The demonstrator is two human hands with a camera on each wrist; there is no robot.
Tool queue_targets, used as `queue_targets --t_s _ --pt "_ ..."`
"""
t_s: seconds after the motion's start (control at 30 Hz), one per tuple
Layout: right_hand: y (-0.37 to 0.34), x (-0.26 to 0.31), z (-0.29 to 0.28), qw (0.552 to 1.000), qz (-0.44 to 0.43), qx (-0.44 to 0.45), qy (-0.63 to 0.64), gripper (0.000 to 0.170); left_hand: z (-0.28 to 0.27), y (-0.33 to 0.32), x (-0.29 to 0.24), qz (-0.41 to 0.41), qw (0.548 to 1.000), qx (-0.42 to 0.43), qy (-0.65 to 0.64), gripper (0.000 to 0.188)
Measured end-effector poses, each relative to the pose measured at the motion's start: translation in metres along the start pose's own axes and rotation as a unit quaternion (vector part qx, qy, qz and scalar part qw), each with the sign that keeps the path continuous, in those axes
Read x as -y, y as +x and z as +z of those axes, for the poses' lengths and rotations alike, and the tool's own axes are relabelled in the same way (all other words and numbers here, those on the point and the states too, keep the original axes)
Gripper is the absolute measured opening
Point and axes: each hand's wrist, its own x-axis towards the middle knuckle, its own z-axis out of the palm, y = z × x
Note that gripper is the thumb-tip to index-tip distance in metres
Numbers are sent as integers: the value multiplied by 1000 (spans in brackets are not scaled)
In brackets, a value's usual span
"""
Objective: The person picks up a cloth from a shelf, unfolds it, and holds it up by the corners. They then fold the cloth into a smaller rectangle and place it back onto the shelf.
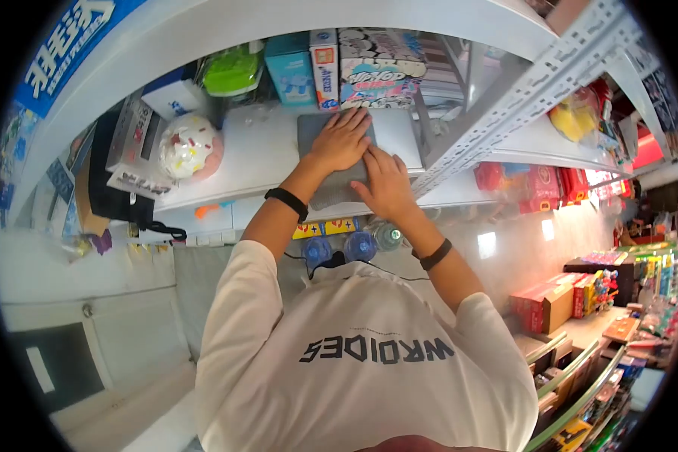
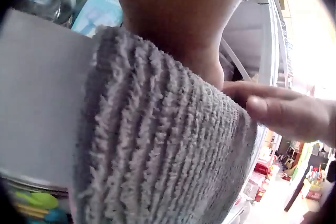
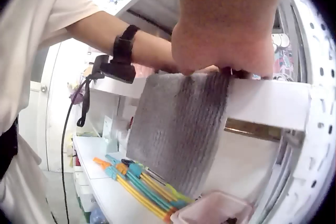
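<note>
A grey ribbed cloth (image 1: 335, 162) lies on the white shelf (image 1: 260, 154), its near part hanging over the front edge in the right wrist view. My left hand (image 1: 343, 141) rests on the cloth's far part with fingers stretched out. Beside it, my right hand (image 1: 388, 184) lies along the cloth's right side, fingers extended toward the left hand's fingertips and thumb on the cloth. In the left wrist view, the ribbed pile of the cloth (image 2: 163, 129) fills the middle, with the right hand's thumb and fingers (image 2: 283, 111) at its far side.
Boxed toys, including a patterned box (image 1: 377, 68) and a teal box (image 1: 290, 71), stand behind the cloth. A sprinkle-dotted white dome (image 1: 190, 147) sits left. A perforated upright (image 1: 467, 154) rises at right. Below, yellow and teal sticks (image 3: 142, 187) and a pink bin (image 3: 212, 211) occupy the lower shelf.
</note>
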Motion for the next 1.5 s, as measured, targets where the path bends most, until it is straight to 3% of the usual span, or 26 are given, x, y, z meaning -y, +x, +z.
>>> queue_targets --t_s 0.07,0.13,0.17,0.2,0.27,0.3,0.37,0.47,0.63,0.73,0.8,0.83,0.9,0.93,1.0,1.03,1.17,1.3,1.5 --pt "1 -3 -2 1000 -22 -16 3 63 -3 -2 12 -4 1000 -18 -20 54" --pt "4 -4 -6 999 -11 -18 24 59 -10 -7 23 -12 983 -88 -162 54" --pt "8 -3 -8 999 2 -2 38 59 -35 -17 18 -49 992 -28 -116 60" --pt "13 -1 -11 999 4 -2 41 59 -42 -28 19 -49 992 -24 -115 60" --pt "22 5 -16 997 44 58 9 57 -46 -46 21 -98 994 -11 55 68" --pt "26 5 -10 997 47 61 11 57 -41 -51 23 -98 994 -6 53 68" --pt "32 3 9 999 7 -40 1 64 -24 -62 24 -126 989 -5 77 75" --pt "43 -4 35 996 -19 -36 -77 72 -26 -62 26 -123 989 -22 79 76" --pt "45 0 28 996 7 3 -89 77 -26 -59 27 -131 989 -20 73 76" --pt "46 -1 30 996 7 13 -86 79 -25 -64 28 -120 988 -70 73 66" --pt "46 -3 24 998 2 21 -57 71 -34 -66 25 -62 974 -204 82 46" --pt "47 -9 22 998 3 20 -54 71 -40 -72 21 -61 974 -202 84 46" --pt "43 -28 12 972 -12 -40 231 53 -49 -92 8 -18 980 -196 -30 27" --pt "39 -33 3 972 -11 -42 232 53 -50 -101 4 -17 980 -194 -29 27" --pt "29 -36 -17 984 -126 34 123 36 -53 -119 0 50 985 -148 -65 25" --pt "25 -32 -22 984 -145 18 104 30 -52 -124 0 52 986 -147 -66 25" --pt "10 -30 -25 983 -161 34 81 31 -43 -137 6 60 987 -142 -39 28" --pt "2 -36 -21 987 -149 -3 53 32 -39 -141 10 73 984 -164 -15 31" --pt "10 -14 -21 985 -165 -33 43 30 -37 -124 -18 92 974 -205 -6 30"
